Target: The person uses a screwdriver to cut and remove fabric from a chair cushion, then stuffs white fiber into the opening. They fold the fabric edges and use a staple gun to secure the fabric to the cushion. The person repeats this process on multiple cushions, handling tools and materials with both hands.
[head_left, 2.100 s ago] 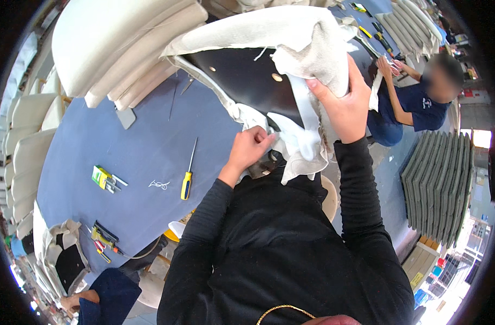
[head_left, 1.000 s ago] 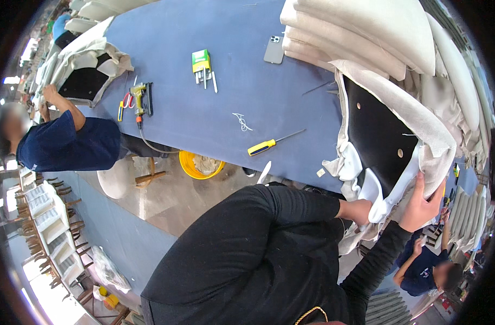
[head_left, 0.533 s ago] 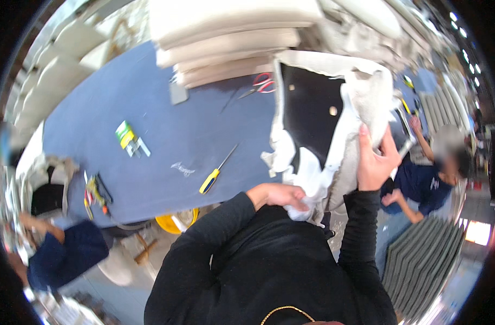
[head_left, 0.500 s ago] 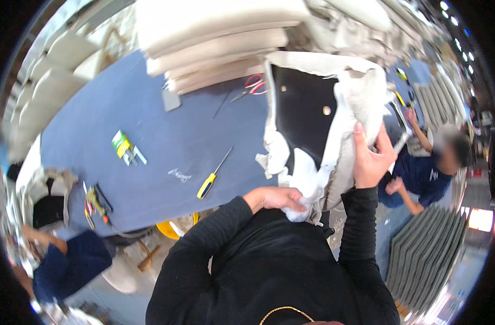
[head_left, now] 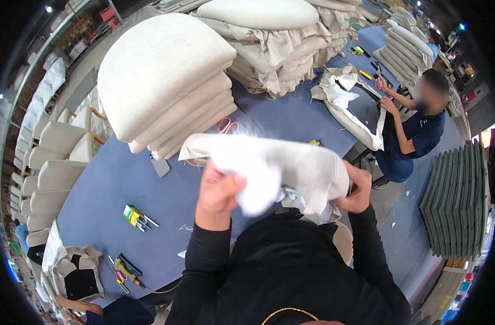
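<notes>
A beige fabric-covered chair pad [head_left: 312, 162] is held up in front of my chest over the table's near edge, its outer cloth facing me. My right hand [head_left: 358, 189] grips its right end, thumb and fingers closed on the cloth. Bunched white wadding [head_left: 253, 181], blurred by motion, covers the left part of the pad. My left hand [head_left: 216, 189] is closed on this wadding, thumb toward the right. The pad's black board side is turned out of sight. Just beyond the pad, red-handled scissors [head_left: 227, 125] lie partly hidden.
Stacked beige cushions [head_left: 166, 76] stand beyond the pad. On the blue table [head_left: 96, 200] lie a grey phone-like slab [head_left: 161, 165], a green-yellow packet [head_left: 132, 215] and a tool with a hose [head_left: 127, 269]. At right a co-worker [head_left: 407, 124] handles another pad; grey panels [head_left: 456, 200] stand stacked.
The pad has tipped, turning its black side away and its beige cloth toward me. My left hand has risen with the wadding. The view has shifted; the yellow screwdriver no longer shows.
</notes>
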`<move>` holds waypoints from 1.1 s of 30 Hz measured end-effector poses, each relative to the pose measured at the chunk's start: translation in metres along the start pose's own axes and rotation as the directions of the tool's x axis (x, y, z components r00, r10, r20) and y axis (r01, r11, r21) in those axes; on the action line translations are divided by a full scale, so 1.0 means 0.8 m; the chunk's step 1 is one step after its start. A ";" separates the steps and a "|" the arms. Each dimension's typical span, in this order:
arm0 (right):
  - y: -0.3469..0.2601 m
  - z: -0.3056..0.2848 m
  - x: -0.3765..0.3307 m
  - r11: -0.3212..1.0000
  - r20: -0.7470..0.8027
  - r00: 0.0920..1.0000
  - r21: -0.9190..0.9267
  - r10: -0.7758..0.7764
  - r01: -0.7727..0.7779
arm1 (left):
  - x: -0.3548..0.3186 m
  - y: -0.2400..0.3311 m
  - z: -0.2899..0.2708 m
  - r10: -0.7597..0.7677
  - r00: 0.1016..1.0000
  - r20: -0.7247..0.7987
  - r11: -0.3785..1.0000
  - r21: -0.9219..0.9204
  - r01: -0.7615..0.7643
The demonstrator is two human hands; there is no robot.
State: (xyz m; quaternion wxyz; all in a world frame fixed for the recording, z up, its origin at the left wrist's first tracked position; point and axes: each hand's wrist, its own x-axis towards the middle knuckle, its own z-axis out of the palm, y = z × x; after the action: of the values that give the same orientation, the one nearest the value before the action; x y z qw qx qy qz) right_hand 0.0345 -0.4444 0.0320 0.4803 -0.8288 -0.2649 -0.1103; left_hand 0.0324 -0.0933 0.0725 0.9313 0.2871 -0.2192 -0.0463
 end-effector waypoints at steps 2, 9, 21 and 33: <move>-0.034 -0.009 0.006 1.000 0.094 0.995 -0.007 0.031 -0.030 | 0.027 0.009 0.018 0.079 0.992 -0.102 0.931 0.364 -0.036; -0.051 -0.029 0.075 0.780 0.540 0.819 0.422 0.194 -0.463 | 0.050 -0.031 0.032 0.074 0.984 0.164 0.606 0.776 -0.175; -0.130 0.035 0.073 1.000 0.336 0.942 0.018 0.007 -0.014 | 0.061 -0.019 -0.027 0.565 0.808 -0.163 0.354 0.933 -0.059; -0.103 0.039 0.128 0.726 0.260 0.958 0.635 0.122 -0.265 | 0.078 0.003 0.013 0.104 0.985 -0.137 0.821 0.571 -0.007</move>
State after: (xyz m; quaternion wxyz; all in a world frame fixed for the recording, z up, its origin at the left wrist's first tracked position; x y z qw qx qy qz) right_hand 0.0731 -0.3509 0.1214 0.7228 -0.6337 -0.2454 0.1258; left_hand 0.0843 -0.1100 0.1055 0.8190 0.5478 -0.1548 0.0719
